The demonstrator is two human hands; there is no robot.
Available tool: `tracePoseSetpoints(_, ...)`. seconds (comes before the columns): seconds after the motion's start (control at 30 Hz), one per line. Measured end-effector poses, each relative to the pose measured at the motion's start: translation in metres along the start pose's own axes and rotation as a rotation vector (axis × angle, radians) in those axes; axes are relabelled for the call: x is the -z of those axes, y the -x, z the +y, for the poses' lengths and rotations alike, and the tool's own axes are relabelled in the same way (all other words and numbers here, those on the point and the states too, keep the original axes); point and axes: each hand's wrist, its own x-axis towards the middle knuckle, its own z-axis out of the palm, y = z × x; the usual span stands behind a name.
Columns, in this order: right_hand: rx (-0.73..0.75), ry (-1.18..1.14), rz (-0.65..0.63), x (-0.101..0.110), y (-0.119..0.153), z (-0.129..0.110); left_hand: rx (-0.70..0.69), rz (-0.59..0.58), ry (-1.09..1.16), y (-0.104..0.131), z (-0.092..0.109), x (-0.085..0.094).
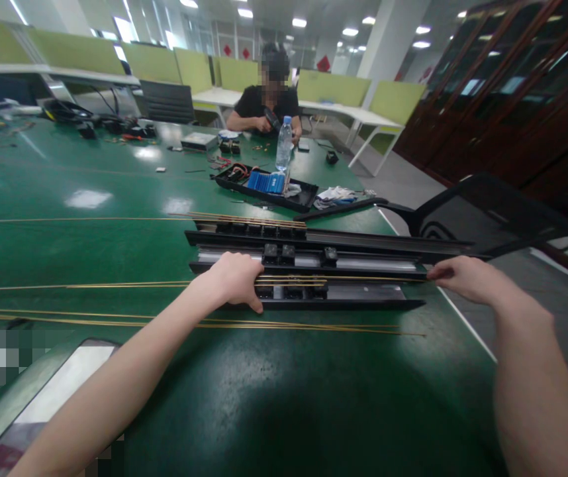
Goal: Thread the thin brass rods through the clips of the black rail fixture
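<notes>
Long black channels lie side by side across the green table, with small black blocks inside them. My left hand grips the nearest channel around its left part, thumb on the near edge and fingers on the far side. Thin brass rods run over this channel beside the hand. At the right end of the channels, my right hand has its fingertips pinched together at the tip of a channel or a rod; which one is unclear. More brass rods lie on the table in front.
A black tray with a blue part, a water bottle and gloves stand behind the channels. A person sits across the table. A phone-like device lies at lower left; a black chair stands right.
</notes>
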Motion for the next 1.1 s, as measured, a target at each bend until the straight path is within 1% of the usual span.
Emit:
tracePoseSetpoints(0.03,-0.082,-0.021,-0.104,0.004,0.0,0.0,0.0,0.001,-0.002,0.0,0.0,0.0)
tracePoseSetpoints(0.07,-0.138,-0.03,-0.161,0.01,0.001,-0.004,0.001,0.0,-0.002,-0.001,0.0,-0.001)
tracePoseSetpoints(0.1,-0.155,-0.033,-0.164,0.015,0.002,-0.012,0.0,-0.001,-0.002,-0.001,0.0,-0.001)
tracePoseSetpoints(0.13,-0.119,-0.036,-0.15,0.021,0.003,-0.022,0.0,-0.003,-0.002,-0.001,0.0,-0.001)
tracePoseSetpoints(0.2,-0.003,-0.051,-0.057,0.03,0.006,-0.052,-0.002,-0.005,0.001,-0.001,0.0,0.0)
tracePoseSetpoints(0.3,0.289,-0.12,0.181,0.032,0.011,-0.108,-0.003,-0.007,0.007,-0.001,0.001,0.001)
tracePoseSetpoints(0.33,0.387,-0.137,0.233,0.029,0.013,-0.128,-0.003,-0.009,0.009,-0.001,0.001,0.001)
tracePoseSetpoints(0.4,0.587,-0.135,0.267,0.021,0.016,-0.162,0.0,-0.011,0.01,-0.001,0.002,0.002)
tracePoseSetpoints(0.43,0.658,-0.117,0.286,0.016,0.018,-0.176,0.003,-0.013,0.009,-0.001,0.002,0.002)
tracePoseSetpoints(0.47,0.716,-0.094,0.303,0.01,0.019,-0.187,0.009,-0.015,0.008,-0.001,0.003,0.002)
tracePoseSetpoints(0.53,0.783,-0.04,0.34,0.0,0.021,-0.202,0.016,-0.019,0.007,-0.001,0.002,0.002)
tracePoseSetpoints(0.6,0.793,-0.002,0.392,-0.009,0.021,-0.208,0.011,-0.019,0.006,-0.001,0.002,0.002)
tracePoseSetpoints(0.73,0.77,-0.031,0.473,-0.019,0.021,-0.208,0.0,-0.009,0.0,0.0,0.001,0.001)
tracePoseSetpoints(0.9,0.774,-0.073,0.488,-0.023,0.02,-0.202,0.016,-0.008,0.0,0.001,0.001,0.001)
tracePoseSetpoints(1.1,0.785,-0.034,0.488,-0.024,0.02,-0.197,0.007,-0.004,-0.002,0.0,-0.001,-0.001)
